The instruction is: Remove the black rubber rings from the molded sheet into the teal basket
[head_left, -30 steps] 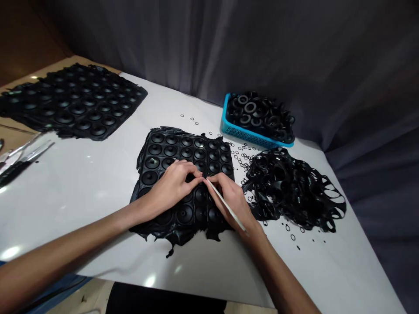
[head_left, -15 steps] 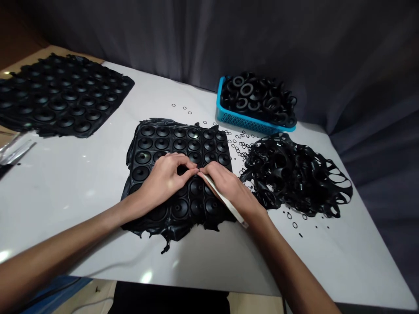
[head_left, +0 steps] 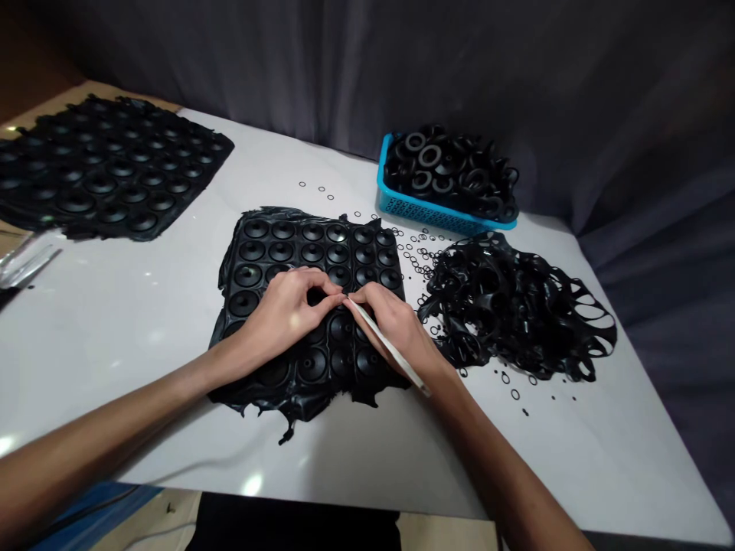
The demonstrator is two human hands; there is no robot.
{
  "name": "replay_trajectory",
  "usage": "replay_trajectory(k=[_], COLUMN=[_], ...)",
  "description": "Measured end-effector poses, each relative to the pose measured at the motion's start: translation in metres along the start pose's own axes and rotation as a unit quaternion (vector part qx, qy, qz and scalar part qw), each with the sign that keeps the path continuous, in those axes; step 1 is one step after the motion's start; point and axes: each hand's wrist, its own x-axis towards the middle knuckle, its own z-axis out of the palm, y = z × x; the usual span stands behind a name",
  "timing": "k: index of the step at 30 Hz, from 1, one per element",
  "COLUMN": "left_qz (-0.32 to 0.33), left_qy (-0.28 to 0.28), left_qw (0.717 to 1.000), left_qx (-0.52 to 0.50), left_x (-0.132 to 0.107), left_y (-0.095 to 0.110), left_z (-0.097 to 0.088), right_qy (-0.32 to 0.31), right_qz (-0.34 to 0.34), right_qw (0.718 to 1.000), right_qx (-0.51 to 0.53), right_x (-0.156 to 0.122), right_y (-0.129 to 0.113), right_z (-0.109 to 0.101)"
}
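Note:
A black rubber sheet (head_left: 295, 398) moulded with rows of round, cup-like rings lies flat on the table before me. Over its middle, my left hand (head_left: 292, 306) is closed in a pinch of thumb and forefinger. Whatever sits between those fingertips is too small and dark to make out. My right hand (head_left: 393, 317) grips a thin, pale, stick-like tool (head_left: 396, 356), its rear end pointing down to the right along my wrist. The tool's tip meets the left fingertips and is hidden there. Both hands cover part of the sheet's centre.
A blue basket (head_left: 425, 213) full of black rubber rings stands at the back. Tangled rubber scrap (head_left: 517, 314) lies to the right, with tiny loose rings (head_left: 515, 395) scattered around. Another moulded sheet (head_left: 109, 172) and a clear plastic piece (head_left: 28, 260) are at the left.
Both hands keep nearly the same pose, fingertips together. The tool has turned slightly in my right hand. The whole view has shifted a little.

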Motion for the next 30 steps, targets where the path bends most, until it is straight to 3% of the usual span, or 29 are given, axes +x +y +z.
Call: replay_trajectory(k=[4, 12, 22, 26, 30], left_qz=[0.010, 0.024, 0.022, 0.024, 0.025], left_qy=[0.005, -0.008, -0.006, -0.003, 0.004], left_qw=[1.000, 1.000, 0.999, 0.999, 0.999], left_qx=[0.018, 0.019, 0.027, 0.023, 0.028], left_x=[-0.001, -0.001, 0.001, 0.001, 0.000], left_y=[0.000, -0.003, -0.003, -0.003, -0.003], left_z=[0.000, 0.001, 0.000, 0.001, 0.001], right_qy=[-0.010, -0.048, -0.067, -0.048, -0.055], right_qz=[-0.011, 0.036, 0.022, 0.034, -0.008], right_qw=[0.997, 0.992, 0.994, 0.997, 0.998], right_qx=[0.080, 0.114, 0.079, 0.053, -0.010], right_x=[-0.001, 0.000, 0.004, 0.002, 0.005], right_y=[0.004, 0.005, 0.008, 0.007, 0.004], right_z=[-0.008, -0.017, -0.013, -0.010, -0.012])
